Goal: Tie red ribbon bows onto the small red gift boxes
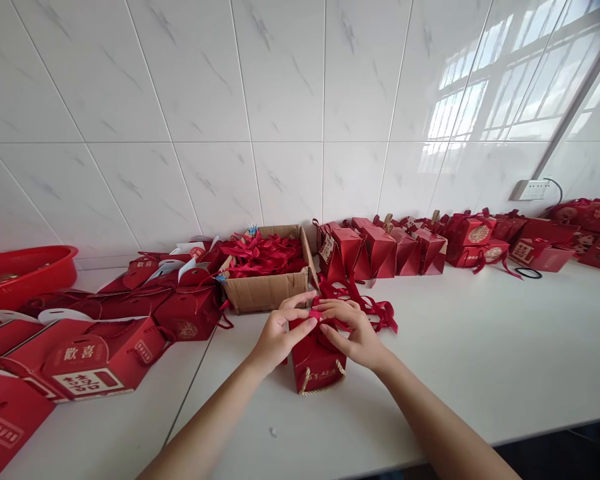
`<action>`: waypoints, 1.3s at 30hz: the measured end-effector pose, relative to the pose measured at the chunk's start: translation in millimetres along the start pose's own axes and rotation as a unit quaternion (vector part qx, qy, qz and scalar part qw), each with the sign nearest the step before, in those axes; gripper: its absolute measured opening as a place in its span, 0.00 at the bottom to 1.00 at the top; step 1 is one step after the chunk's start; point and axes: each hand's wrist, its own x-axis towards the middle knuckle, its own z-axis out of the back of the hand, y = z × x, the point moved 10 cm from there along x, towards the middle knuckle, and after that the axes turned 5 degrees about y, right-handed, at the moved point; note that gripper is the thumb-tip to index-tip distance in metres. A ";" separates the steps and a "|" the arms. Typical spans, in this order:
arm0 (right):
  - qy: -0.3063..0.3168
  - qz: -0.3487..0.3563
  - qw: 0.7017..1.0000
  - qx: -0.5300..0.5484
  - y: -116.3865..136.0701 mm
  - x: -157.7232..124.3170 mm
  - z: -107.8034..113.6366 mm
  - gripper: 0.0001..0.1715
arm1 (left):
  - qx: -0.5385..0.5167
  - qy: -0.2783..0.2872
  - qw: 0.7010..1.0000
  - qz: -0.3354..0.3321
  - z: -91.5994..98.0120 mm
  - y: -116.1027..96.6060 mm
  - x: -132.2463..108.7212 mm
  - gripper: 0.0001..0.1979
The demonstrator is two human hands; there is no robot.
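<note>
A small red gift box [316, 367] with a gold cord handle stands on the white table in front of me. Over its top, my left hand [284, 333] and my right hand [353, 331] meet, fingertips and thumbs pinching a red ribbon [315, 315]. How the ribbon is looped is partly hidden by the fingers. Just behind the box, loose red ribbons [375, 308] lie in a tangle. A cardboard carton [265, 293] heaped with red ribbon bows [265, 253] sits behind my left hand.
Several red boxes [105, 357] with white flaps crowd the left side, before a red plastic basin [55, 267]. Along the tiled wall stands a row of red gift boxes [380, 253]. A black ring [529, 273] lies at right, below a wall socket [530, 190].
</note>
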 end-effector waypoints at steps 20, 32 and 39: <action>-0.021 -0.037 0.999 0.003 -13.6 -0.9 1.9 0.01 | -0.072 -0.086 0.989 0.097 10.3 34.2 -5.5 0.15; -0.050 -0.068 0.996 -0.033 -15.6 0.2 5.1 0.04 | 0.001 -0.099 0.995 0.023 12.0 13.4 -4.8 0.12; -0.069 -0.084 0.994 -0.017 -25.6 -2.2 6.5 0.04 | -0.018 -0.108 0.992 0.058 15.8 20.7 -7.8 0.11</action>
